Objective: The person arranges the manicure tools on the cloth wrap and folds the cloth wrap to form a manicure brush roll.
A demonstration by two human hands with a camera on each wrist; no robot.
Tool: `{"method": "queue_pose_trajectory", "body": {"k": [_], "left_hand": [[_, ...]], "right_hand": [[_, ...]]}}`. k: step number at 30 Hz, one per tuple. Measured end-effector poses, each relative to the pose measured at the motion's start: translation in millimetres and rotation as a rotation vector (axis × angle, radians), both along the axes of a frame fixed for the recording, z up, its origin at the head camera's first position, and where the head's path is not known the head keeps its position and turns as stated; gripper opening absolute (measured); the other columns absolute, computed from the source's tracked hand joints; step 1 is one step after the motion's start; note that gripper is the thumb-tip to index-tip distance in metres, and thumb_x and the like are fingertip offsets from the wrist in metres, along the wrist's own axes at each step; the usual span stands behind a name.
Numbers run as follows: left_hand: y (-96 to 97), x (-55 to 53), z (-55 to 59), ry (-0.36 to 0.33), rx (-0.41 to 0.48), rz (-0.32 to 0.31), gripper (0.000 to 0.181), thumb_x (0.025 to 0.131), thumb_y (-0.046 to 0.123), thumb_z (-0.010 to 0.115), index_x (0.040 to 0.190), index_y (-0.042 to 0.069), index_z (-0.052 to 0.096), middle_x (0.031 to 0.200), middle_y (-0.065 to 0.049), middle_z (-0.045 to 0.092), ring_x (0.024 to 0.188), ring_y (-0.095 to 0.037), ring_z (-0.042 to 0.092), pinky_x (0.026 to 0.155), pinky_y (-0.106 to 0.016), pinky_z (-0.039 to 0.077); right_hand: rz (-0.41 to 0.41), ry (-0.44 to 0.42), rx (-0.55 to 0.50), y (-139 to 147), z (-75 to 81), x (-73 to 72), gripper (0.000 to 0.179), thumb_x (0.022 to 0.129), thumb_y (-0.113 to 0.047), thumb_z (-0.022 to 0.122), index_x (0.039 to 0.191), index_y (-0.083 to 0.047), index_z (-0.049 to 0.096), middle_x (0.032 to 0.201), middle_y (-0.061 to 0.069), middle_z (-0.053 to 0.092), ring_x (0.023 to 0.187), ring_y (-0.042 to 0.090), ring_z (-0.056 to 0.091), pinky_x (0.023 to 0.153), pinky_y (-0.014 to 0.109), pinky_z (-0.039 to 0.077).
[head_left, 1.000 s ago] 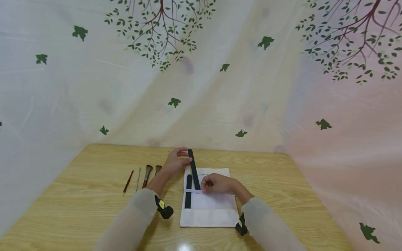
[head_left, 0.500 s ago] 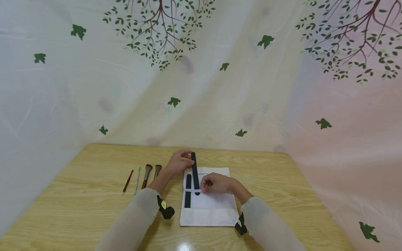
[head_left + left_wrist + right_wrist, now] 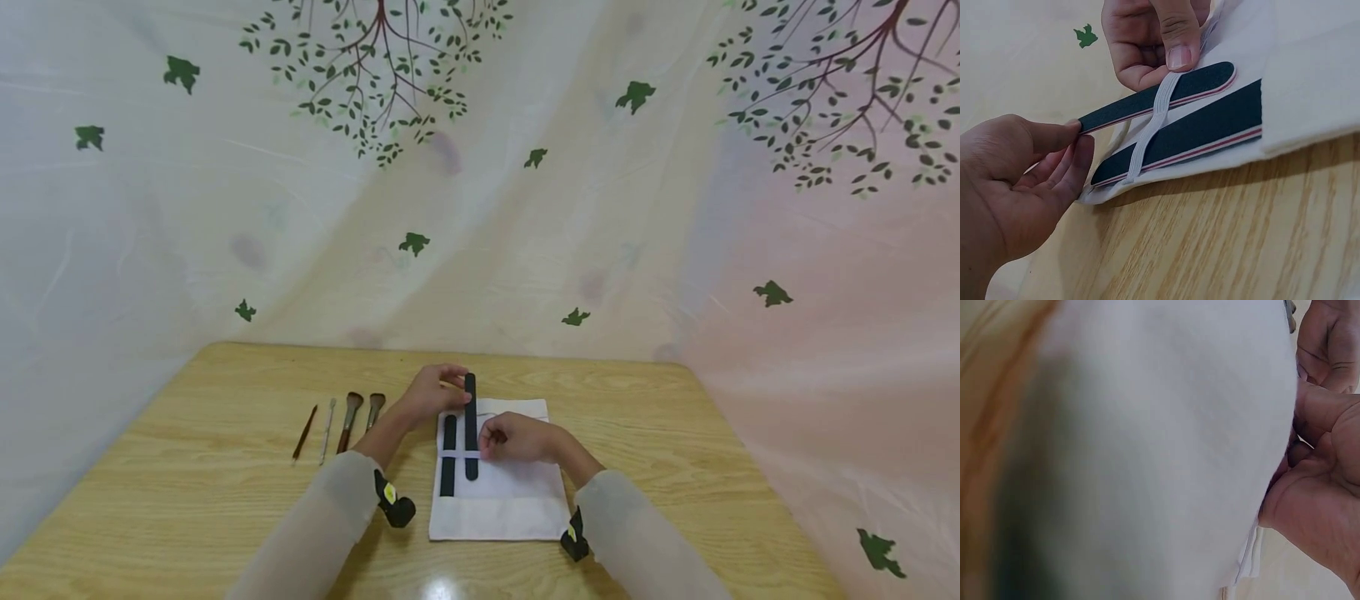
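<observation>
My left hand (image 3: 433,392) pinches the far end of a black nail file (image 3: 471,417) between thumb and fingers. The file passes under a white elastic band (image 3: 1147,134) on a white cloth tool roll (image 3: 510,521), its rounded near end showing past the band. My right hand (image 3: 521,437) pinches the band just right of the file, as the left wrist view shows. To the left, a second nail file (image 3: 1204,131) lies under the same band, its near end tucked into the roll's bottom pocket. Pale fabric fills most of the right wrist view.
Left of the roll, on the wooden table (image 3: 187,500), lie two brown-handled brushes (image 3: 350,408), partly behind my left arm. Beside them are a slim silver tool (image 3: 327,433) and a thin reddish-brown stick (image 3: 304,433). A leaf-printed curtain (image 3: 480,275) hangs behind the table.
The held nail file has slid toward me under the elastic band and straightened from a slant. My left hand has moved slightly right and nearer; my right hand stays put.
</observation>
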State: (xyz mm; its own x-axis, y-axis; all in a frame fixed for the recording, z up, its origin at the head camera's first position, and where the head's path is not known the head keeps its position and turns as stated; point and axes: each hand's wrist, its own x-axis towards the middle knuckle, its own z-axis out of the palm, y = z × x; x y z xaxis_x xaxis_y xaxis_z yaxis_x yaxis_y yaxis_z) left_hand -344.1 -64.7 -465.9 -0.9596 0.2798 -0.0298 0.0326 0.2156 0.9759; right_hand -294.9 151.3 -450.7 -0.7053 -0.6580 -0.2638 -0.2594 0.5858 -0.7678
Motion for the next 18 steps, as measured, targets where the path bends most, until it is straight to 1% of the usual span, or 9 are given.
{"method": "queue_pose_trajectory", "body": {"k": [4,10,15,18], "left_hand": [[-2.3,2.9,2.3,-0.019,0.013,-0.030,0.047,0.089,-0.003,0.075,0.135,0.000,0.061,0.120,-0.019,0.064,0.092,-0.022,0.068,0.079,-0.032,0.058],[-8.1,5.6,2.4,0.012,-0.022,-0.053,0.042,0.090,0.001,0.075,0.130,-0.001,0.063,0.112,-0.017,0.067,0.089,-0.019,0.067,0.080,-0.031,0.057],[-12.8,4.9,-1.5,0.025,-0.037,-0.078,0.039,0.091,0.002,0.075,0.128,-0.005,0.063,0.109,-0.017,0.068,0.089,-0.018,0.067,0.081,-0.031,0.057],[-14.5,2.5,-4.1,0.036,-0.063,-0.106,0.038,0.091,0.004,0.075,0.127,-0.004,0.064,0.110,-0.015,0.069,0.093,-0.019,0.066,0.083,-0.032,0.056]], "right_hand": [[-0.002,-0.002,-0.001,0.3,-1.1,-0.3,0.006,0.099,0.000,0.064,0.100,-0.005,0.068,0.091,-0.001,0.061,0.087,0.014,0.054,0.080,0.031,0.045],[-0.005,-0.004,-0.006,-0.2,-1.0,0.6,0.005,0.099,-0.001,0.065,0.100,-0.004,0.067,0.090,-0.001,0.061,0.086,0.014,0.054,0.079,0.030,0.045],[-0.010,-0.013,-0.012,-1.3,0.9,2.3,0.004,0.098,0.000,0.065,0.099,-0.003,0.066,0.090,-0.001,0.061,0.086,0.013,0.054,0.079,0.029,0.045],[-0.014,-0.015,-0.013,-1.1,0.4,2.2,0.005,0.098,0.001,0.065,0.098,-0.004,0.066,0.090,-0.001,0.061,0.085,0.013,0.054,0.079,0.028,0.045]]}}
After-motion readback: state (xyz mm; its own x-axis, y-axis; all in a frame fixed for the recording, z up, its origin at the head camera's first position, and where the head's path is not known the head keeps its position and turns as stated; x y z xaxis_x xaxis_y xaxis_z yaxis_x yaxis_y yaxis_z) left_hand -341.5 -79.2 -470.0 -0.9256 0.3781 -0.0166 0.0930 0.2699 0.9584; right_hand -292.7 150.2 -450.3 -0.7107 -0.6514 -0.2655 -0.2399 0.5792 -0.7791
